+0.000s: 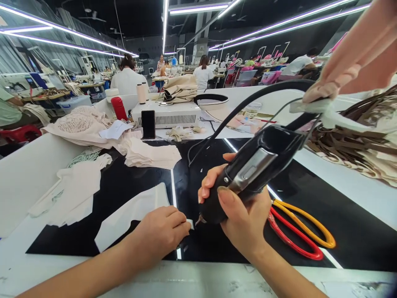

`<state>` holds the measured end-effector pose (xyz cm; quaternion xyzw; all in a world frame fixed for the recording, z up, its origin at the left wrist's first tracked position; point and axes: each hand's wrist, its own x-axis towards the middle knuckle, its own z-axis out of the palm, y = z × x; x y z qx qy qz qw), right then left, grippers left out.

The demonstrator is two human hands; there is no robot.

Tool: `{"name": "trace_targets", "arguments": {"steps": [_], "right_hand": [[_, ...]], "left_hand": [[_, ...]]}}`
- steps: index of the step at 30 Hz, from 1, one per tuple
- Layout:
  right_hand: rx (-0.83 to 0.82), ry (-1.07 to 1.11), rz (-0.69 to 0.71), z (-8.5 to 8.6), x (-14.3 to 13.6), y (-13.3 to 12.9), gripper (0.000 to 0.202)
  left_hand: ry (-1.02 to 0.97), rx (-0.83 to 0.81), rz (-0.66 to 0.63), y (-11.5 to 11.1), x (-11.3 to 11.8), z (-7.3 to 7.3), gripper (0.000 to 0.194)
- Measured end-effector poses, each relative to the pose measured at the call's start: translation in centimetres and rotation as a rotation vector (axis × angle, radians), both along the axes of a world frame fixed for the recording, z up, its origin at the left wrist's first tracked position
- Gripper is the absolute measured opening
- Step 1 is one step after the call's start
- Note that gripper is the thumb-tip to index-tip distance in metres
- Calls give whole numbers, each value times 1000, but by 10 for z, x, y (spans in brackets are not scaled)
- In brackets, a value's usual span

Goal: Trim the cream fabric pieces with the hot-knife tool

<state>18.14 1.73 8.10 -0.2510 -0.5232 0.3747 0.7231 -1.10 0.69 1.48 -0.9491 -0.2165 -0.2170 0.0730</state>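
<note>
My right hand (245, 215) is wrapped round a black corded hot knife (257, 161), thumb on its near side. The tool is tilted, with its small metal tip pointing down and left. Close by on the left, my left hand (164, 231) has its fingers closed on a white fabric piece (133, 211) lying on the black board (214, 244). A small white end of it sticks out past my fingertips, just beside the metal tip. Whether tip and cloth touch, I cannot tell.
Scissors with red and yellow handles (319, 236) lie on the right. Stacked pale fabric (149, 153), a phone (148, 124) and a white box (173, 114) stand behind. The tool's cable (242, 107) arches overhead, while brown straps (338, 136) are heaped at far right.
</note>
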Motion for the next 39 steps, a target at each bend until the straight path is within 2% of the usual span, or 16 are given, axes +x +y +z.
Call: {"name": "trace_targets", "arguments": {"steps": [5, 12, 21, 30, 39], "right_hand": [[19, 7, 21, -1, -3, -3, 46], [10, -10, 36, -5, -5, -5, 39], [13, 16, 13, -4, -8, 2, 43], [20, -10, 4, -7, -7, 2, 41], [58, 35, 11, -5, -9, 4, 44]], "left_hand": [[47, -120, 11, -1, -5, 3, 20], [-9, -29, 74, 4, -3, -13, 27], [-72, 37, 70, 5, 5, -2, 36], [-69, 0, 24, 9, -1, -10, 34], [-126, 40, 5, 9, -2, -5, 43]]}}
